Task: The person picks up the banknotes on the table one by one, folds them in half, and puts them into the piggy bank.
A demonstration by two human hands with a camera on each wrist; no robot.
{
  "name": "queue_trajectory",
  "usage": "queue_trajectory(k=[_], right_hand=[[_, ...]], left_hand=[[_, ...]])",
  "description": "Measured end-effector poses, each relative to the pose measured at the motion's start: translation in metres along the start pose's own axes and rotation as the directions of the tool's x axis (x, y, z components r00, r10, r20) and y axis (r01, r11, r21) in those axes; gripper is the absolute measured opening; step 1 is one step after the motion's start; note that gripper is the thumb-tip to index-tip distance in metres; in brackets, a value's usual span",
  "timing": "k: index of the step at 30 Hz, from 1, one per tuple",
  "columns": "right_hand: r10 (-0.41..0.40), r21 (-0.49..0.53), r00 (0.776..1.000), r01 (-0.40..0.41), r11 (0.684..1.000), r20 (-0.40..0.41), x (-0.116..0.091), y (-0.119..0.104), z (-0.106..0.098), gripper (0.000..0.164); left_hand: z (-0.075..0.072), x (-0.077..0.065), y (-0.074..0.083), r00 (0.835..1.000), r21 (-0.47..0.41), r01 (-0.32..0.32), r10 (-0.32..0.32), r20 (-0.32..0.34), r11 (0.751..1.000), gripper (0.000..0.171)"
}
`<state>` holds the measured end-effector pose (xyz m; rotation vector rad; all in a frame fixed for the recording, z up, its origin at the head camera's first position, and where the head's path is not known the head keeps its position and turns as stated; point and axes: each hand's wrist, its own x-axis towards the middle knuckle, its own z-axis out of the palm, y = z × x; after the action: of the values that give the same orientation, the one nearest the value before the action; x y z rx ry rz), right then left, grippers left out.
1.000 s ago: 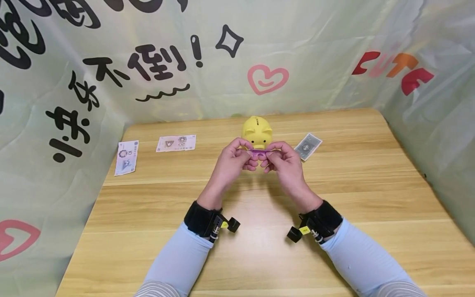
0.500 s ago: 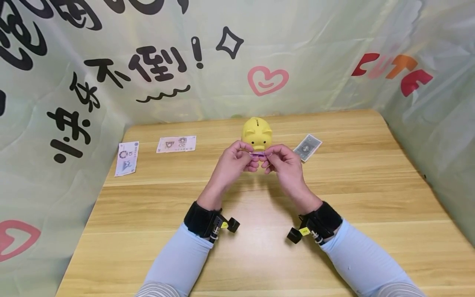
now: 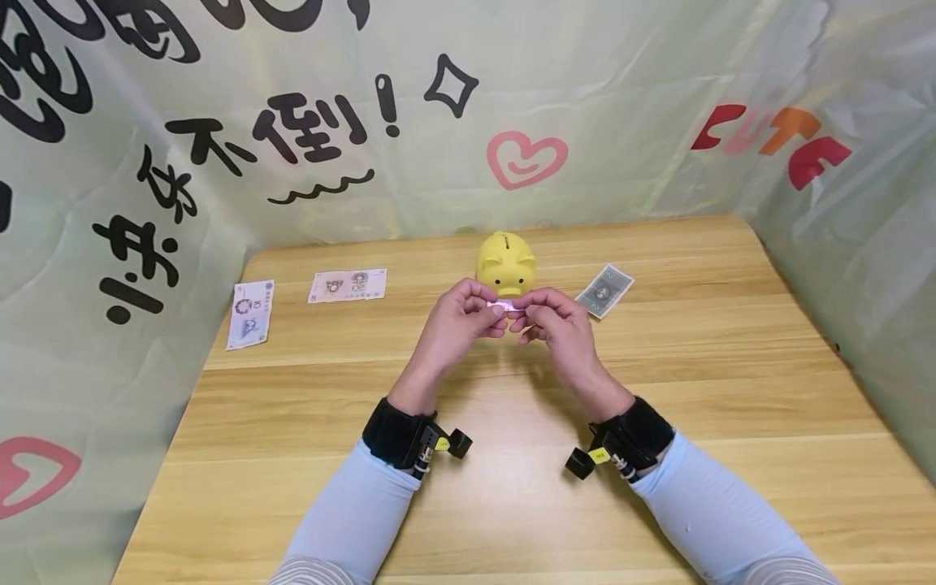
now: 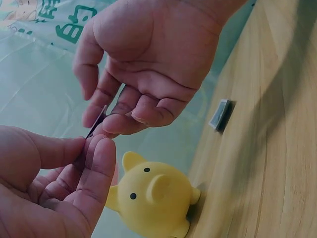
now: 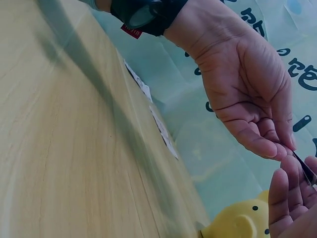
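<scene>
Left hand (image 3: 461, 314), purple slip (image 3: 507, 305) pinched, jutting right

Both forearms (image 3: 354, 513) are angled inward, wrists (image 3: 413, 392) raised; the left hand (image 3: 459, 315) is pinched, thumb against fingers, and the right hand (image 3: 561, 323) is held facing it, fingertips close together, lower fingers curled, its grip partly hidden!

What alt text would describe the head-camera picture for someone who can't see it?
A person's left hand pinches a narrow purple slip, with the right hand at its other end, in front of a yellow piggy bank on a wooden table. Two pale banknotes lie to the left, a grey-green banknote to the right.
</scene>
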<state>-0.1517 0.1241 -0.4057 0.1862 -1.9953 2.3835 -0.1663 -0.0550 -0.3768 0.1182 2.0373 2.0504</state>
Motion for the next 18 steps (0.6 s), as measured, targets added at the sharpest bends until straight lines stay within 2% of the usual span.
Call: queue_trajectory(k=[4, 7, 10, 18], right_hand=[[0.04, -0.094, 0.999, -0.041, 0.995, -0.006, 0.0011, -0.0006, 0.0017, 0.027], [0.06, -0.16, 0.998, -0.062, 0.985, -0.018, 0.002, -0.0007, 0.003, 0.023], [0.066, -0.176, 0.997, -0.07, 0.982, -0.025, 0.0024, -0.0005, 0.0033, 0.018], [0.072, -0.198, 0.997, -0.074, 0.977, -0.016, 0.0027, 0.0006, 0.0006, 0.016]], left_hand=[[0.0005, -0.0005, 0.0007, 1.0, 0.019, 0.005, -0.005, 0.013, 1.0, 0.012], [0.0006, -0.0003, 0.0, 1.0, 0.04, 0.013, -0.014, 0.021, 0.999, 0.015], [0.0004, 0.0, -0.0009, 1.0, 0.076, 0.017, -0.019, 0.019, 0.997, 0.016], [0.0019, -0.0002, -0.0028, 1.0, 0.145, 0.018, -0.017, -0.007, 0.989, 0.01]])
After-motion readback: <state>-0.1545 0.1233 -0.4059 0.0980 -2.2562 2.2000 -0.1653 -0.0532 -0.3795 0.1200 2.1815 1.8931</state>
